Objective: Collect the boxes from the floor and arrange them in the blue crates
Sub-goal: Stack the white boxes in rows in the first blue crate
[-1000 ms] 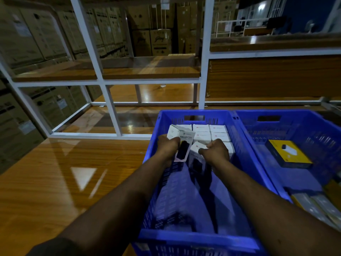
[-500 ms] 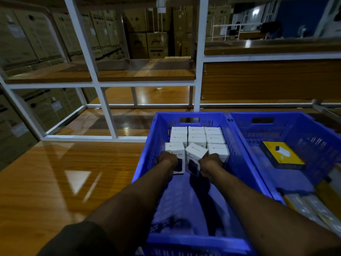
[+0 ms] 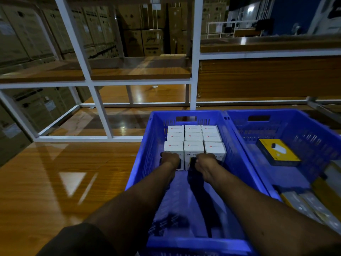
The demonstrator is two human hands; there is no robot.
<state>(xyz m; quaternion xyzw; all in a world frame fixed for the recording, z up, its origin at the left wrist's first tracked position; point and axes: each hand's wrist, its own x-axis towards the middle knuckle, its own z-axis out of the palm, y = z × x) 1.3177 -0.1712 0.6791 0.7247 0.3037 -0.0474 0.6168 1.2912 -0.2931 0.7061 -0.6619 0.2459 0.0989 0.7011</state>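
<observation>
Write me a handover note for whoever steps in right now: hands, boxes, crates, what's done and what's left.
Left hand: against the front-left white box; grip hidden.
Right hand: against the front-right white box; grip hidden.
Left blue crate: nine white boxes standing in a three-by-three block at its far end; near half bare.
Right blue crate: a yellow box lying flat, more flat boxes at its near end.
Done: front row set flush.
Left: let go, then fill the bare half. No floor boxes in view.

two crates side by side on floor; left crate (image 3: 144,154) holds white boxes (image 3: 193,137) packed against far wall; right crate (image 3: 317,133) holds flat box (image 3: 278,154); shelving rack (image 3: 99,108) behind.
</observation>
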